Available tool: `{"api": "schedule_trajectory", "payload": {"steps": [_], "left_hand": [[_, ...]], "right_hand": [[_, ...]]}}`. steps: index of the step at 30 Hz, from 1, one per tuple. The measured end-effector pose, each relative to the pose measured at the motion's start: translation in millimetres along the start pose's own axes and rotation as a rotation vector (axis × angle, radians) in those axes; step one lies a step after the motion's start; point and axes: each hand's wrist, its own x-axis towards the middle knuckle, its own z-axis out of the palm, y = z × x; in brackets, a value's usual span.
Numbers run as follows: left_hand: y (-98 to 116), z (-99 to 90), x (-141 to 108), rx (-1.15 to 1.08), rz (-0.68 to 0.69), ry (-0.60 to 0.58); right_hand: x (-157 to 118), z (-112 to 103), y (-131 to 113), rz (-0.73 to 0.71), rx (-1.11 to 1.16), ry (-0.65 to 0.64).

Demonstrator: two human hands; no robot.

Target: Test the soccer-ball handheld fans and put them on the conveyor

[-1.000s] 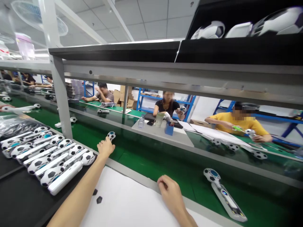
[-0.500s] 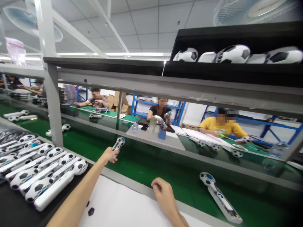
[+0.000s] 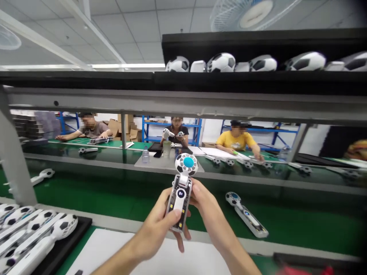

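The left hand (image 3: 151, 229) had its grip clamped around the lower part of the handheld device (image 3: 178, 204), with the thumb (image 3: 173, 218) laid over the front. The right hand (image 3: 210, 204) was closed on its upper right edge, but its fingers behind were partly hidden. The device was held up in front of the person, between the two hands, above the near edge of the green worktop (image 3: 129, 206) and the white sheet (image 3: 200, 256). To hold it well, I judge, the left hand should carry the weight and the right should only steady the edge, without squeezing the narrow neck. The thumb should press lightly and keep off the round display (image 3: 181, 193), so that the figures could be read. The device stood nearly upright, leaning slightly to the right. Its round head (image 3: 186, 164) had a black and white football pattern, with a bright blue disc in a ring of grey panels. Below it, the handle showed a clear-looking cover, a white centre strip, small yellow parts and "01" on the dark display. A similar device (image 3: 249, 219) lay apart on the green worktop, to the right.
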Motion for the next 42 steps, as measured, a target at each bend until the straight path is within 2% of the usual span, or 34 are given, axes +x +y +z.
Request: {"api": "schedule_trajectory", "payload": {"steps": [4, 8, 13, 28, 39, 42], "left_hand": [[2.2, 12.6, -8.5, 0.036, -0.042, 0.038], [2.1, 9.6, -8.6, 0.029, -0.046, 0.094], [3.4, 5.5, -8.7, 0.031, -0.059, 0.064], [14.3, 11.0, -12.5, 0.01, -0.069, 0.008], [18.2, 6.8, -9.6, 0.026, -0.097, 0.083], [18.1, 1.6, -9.6, -0.018, -0.11, -0.012]], "right_hand": [[-6.4, 5.6, -8.9, -0.007, 0.026, 0.019], [-5.6, 10.1, -3.7, -0.044, 0.062, 0.007], [-6.8, 11.0, -2.0, -0.063, 0.081, 0.019], [-7.1, 8.4, -6.8, -0.113, 0.076, -0.003], [-10.4, 16.5, 1.6, -0.06, 0.081, -0.021], [-11.6, 17.6, 0.8, -0.091, 0.043, 0.015]]}}
